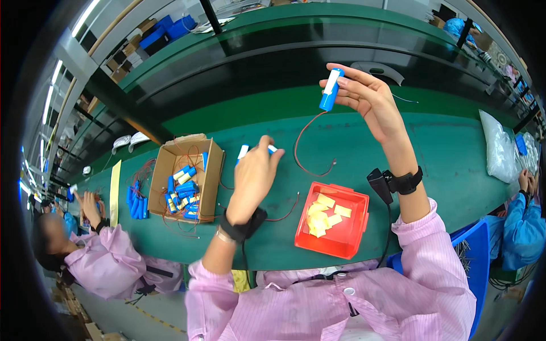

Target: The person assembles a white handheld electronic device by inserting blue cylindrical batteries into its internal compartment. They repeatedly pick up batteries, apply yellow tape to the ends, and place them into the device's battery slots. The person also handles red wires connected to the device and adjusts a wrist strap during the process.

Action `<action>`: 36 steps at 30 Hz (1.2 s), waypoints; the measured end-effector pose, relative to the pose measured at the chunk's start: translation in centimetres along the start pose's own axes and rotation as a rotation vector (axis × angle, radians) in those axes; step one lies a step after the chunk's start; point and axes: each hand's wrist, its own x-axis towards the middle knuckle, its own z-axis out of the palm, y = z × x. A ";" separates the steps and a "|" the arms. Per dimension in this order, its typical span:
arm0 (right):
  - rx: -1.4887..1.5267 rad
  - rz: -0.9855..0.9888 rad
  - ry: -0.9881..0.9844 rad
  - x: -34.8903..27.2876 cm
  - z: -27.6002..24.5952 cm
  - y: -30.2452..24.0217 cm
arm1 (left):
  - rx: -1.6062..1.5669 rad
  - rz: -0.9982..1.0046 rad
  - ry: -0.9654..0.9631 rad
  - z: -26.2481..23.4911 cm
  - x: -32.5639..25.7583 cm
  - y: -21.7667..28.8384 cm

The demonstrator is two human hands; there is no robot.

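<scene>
My right hand (367,96) is raised over the far side of the green bench, pinching a blue cylindrical battery (328,101) with a white label. A thin red and black wire (297,142) dangles from its lower end to a small connector. Lower and to the left, my left hand (254,173) is over the bench with curled fingers. Between its thumb and forefinger shows part of another blue battery (272,149), the rest hidden by the hand. Just left of these fingers is a further blue battery with a white label (243,152).
A cardboard box (212,181) holds several wired blue batteries; more batteries (136,206) lie left of it. In front of me is a red tray (335,249) with yellow paper pieces (318,219). Clear plastic bags (499,149) lie at right. Co-workers sit on both sides.
</scene>
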 end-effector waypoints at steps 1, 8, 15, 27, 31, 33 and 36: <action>-0.003 -0.003 0.001 0.0 0.2 0.0 | 0.032 -0.041 -0.018 1.9 0.5 -0.5; -0.022 -0.048 -0.024 -0.5 -0.1 -0.8 | 0.069 -0.125 -0.062 6.2 1.2 -2.0; -0.036 -0.049 -0.025 -0.6 -0.6 -1.1 | -0.019 -0.016 0.010 4.4 -1.5 -3.0; -0.042 0.020 -0.092 -0.5 0.1 0.2 | -0.192 -0.041 -0.051 3.4 -1.8 -4.1; -0.057 0.027 -0.081 -0.4 0.1 0.3 | -0.072 0.077 -0.104 1.7 -1.7 -3.7; -0.041 0.025 -0.073 -0.4 0.1 0.2 | -0.045 0.162 -0.124 1.8 -1.8 -4.2; -0.042 0.020 -0.067 -0.4 0.1 0.2 | -0.021 0.205 -0.121 1.6 -2.1 -4.0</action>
